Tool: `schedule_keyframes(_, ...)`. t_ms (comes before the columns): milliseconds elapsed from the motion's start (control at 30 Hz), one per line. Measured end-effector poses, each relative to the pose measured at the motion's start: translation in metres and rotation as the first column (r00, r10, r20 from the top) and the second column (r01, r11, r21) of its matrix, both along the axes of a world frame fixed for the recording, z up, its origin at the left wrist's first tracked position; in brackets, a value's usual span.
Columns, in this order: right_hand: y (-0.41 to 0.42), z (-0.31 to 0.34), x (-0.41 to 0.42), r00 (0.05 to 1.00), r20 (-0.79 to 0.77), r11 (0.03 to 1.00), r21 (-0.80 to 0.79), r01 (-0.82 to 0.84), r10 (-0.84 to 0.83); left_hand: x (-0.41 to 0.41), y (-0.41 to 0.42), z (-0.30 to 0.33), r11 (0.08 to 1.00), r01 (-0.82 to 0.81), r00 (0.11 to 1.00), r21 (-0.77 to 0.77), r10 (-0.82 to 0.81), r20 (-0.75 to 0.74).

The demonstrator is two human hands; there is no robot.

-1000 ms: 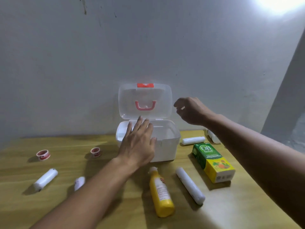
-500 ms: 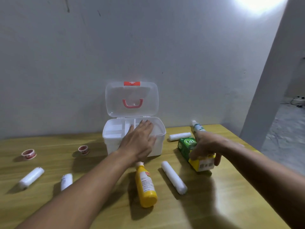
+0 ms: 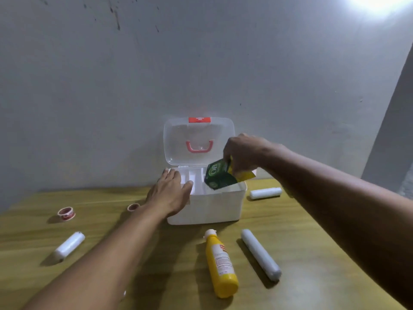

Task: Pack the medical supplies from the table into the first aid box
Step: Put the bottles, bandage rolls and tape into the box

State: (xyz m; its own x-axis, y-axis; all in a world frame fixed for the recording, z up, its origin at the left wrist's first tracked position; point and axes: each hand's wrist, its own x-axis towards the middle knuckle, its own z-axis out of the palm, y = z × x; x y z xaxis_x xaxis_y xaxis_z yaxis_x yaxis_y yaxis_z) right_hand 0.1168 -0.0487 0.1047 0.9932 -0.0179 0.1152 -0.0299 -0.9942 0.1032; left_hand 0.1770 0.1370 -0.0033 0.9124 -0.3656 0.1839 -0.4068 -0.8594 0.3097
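Observation:
The white first aid box [image 3: 214, 206] stands open against the wall, its clear lid [image 3: 199, 139] with a red handle upright. My left hand [image 3: 169, 193] lies flat on the box's front-left rim, fingers spread. My right hand [image 3: 243, 153] grips a green and yellow carton [image 3: 220, 177] and holds it tilted over the right side of the box, its lower corner dipping inside. On the wooden table [image 3: 312, 253] in front lie a yellow bottle [image 3: 220, 264] and a long white roll [image 3: 260, 253].
A short white roll [image 3: 266, 193] lies right of the box. Left of it are two red-and-white tape rolls [image 3: 66, 213] [image 3: 133, 206] and a white roll [image 3: 69, 246]. The grey wall stands directly behind the box. The table's right edge runs diagonally under my right forearm.
My right hand dropped to the table, took hold of the green and yellow carton, then lifted it over the box. My left hand stayed on the box rim.

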Motion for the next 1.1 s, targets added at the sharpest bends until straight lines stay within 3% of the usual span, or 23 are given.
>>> schedule_keyframes(200,0.013,-0.039,0.048,0.987,-0.155,0.996,0.090,-0.018,0.032,0.000,0.000,-0.002,1.000,0.018,1.000,0.007,-0.018,-0.001)
schedule_keyframes(333,0.010,-0.062,0.056,0.985,-0.165,0.976,0.218,-0.010,0.046,0.000,-0.001,-0.004,1.000,0.026,1.000,-0.006,-0.026,-0.002)
schedule_keyframes(600,0.000,-0.077,0.052,0.998,0.013,0.956,0.286,-0.057,0.056,0.000,0.000,-0.004,0.998,0.018,0.998,0.052,-0.022,0.063)
schedule_keyframes(733,-0.031,-0.052,0.026,0.959,0.281,0.900,0.427,-0.091,-0.036,-0.009,-0.003,0.005,0.994,-0.013,0.971,0.110,-0.014,0.238)
schedule_keyframes(800,-0.066,-0.047,0.015,0.920,0.359,0.904,0.427,-0.010,-0.159,-0.019,-0.015,0.010,0.997,0.046,0.941,0.067,-0.066,0.331)
schedule_keyframes(900,-0.126,-0.057,-0.008,0.898,0.246,0.906,0.318,0.280,-0.364,-0.040,-0.045,0.013,0.973,0.225,0.901,0.051,-0.227,0.370)
schedule_keyframes(967,-0.159,-0.068,-0.030,0.860,0.095,0.844,0.272,0.462,-0.501,-0.051,-0.068,0.009,0.944,0.306,0.873,0.120,-0.329,0.361)
schedule_keyframes(1100,-0.195,-0.088,-0.069,0.770,-0.185,0.752,0.168,0.637,-0.611,-0.064,-0.104,-0.001,0.900,0.365,0.861,0.239,-0.423,0.281)
